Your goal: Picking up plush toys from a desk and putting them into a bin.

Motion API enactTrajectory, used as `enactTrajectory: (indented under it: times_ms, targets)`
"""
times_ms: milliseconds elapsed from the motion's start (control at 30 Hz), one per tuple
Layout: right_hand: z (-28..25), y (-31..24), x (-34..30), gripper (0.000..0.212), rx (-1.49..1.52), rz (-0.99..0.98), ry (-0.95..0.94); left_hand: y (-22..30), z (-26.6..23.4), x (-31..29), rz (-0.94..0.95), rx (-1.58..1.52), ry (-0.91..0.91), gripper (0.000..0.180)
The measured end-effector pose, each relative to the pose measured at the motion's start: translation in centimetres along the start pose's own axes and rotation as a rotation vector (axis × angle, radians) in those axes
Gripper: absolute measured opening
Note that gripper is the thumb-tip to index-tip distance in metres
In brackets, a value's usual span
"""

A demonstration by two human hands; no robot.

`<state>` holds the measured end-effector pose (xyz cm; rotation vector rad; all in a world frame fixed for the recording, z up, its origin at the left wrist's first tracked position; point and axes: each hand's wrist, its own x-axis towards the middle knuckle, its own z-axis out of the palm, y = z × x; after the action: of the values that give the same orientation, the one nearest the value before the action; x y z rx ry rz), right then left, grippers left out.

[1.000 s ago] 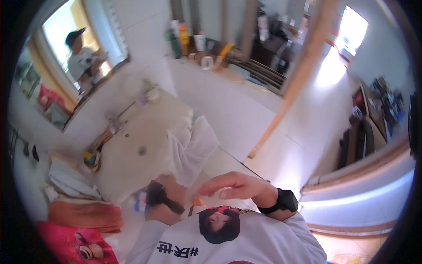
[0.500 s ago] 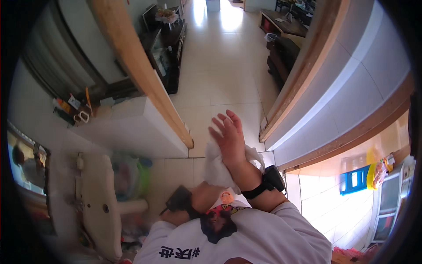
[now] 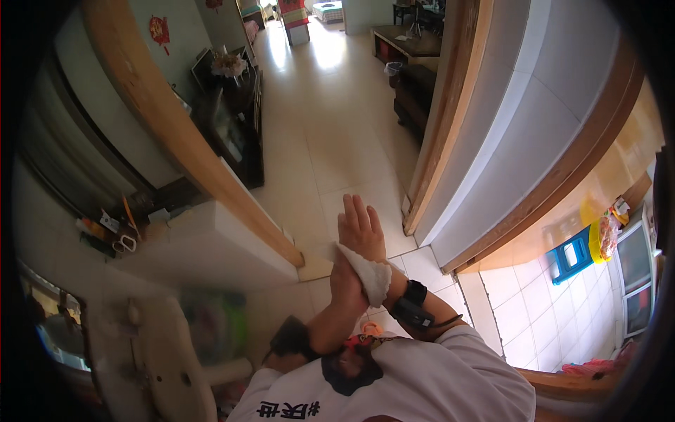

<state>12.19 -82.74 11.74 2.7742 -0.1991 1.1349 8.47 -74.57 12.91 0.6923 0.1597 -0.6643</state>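
Probably for snug contact, the left hand clasps the cloth against the right hand, whose straight fingers point far.

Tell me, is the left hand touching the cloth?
Touching: the head view shows the left hand against the cloth, with no gap where they meet.

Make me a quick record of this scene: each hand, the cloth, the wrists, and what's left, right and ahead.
left hand: holding a white cloth against the right hand, near its wrist
right hand: open, fingers extended forward
cloth: bunched between the hands
wrists: black strapped devices on both
left: pale sink
right: blue item, apparently a stool
ahead: wooden door frame, tiled floor
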Motion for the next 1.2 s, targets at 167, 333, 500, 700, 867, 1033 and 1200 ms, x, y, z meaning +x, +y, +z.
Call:
enactTrajectory:
  times_ms: [167, 333, 500, 700, 867, 1033, 1200]
  targets:
    - [-3.2, -3.0, 0.2, 0.03, 0.176, 0.006, 0.0, 2.7, -4.9, 1.0, -0.098, -0.178, -0.142, 0.049]
    - [-6.2, -5.0, -1.6, 0.03, 2.084, 1.137, -0.77, 7.5, -6.5, 4.1, -0.2, -0.444, -0.806, 0.039]
    - [2.3, -6.5, -7.2, 0.039, 1.814, 0.65, -0.268, 6.4, -3.4, -0.2, 0.294, 1.012, -0.2, 0.042]
    - [-1.5, -7.0, -5.4, 0.042, 1.866, 0.478, -0.064, 6.7, -4.2, -0.2, 0.468, 0.933, -0.274, 0.043]
    - [-2.5, -6.1, -2.7, 0.054, 2.38, 0.865, 0.194, 10.2, -1.1, 0.0, 0.68, 1.194, -0.958, 0.069]
    - [-6.0, -3.3, -1.1, 0.055, 2.316, 0.663, -0.191, 14.3, 2.8, -3.8, 0.443, 1.062, -1.445, 0.079]
    - [-4.9, -6.0, -1.3, 0.057, 2.711, 0.511, -0.015, 13.3, 6.3, -4.9, -0.278, -0.517, -1.056, 0.076]
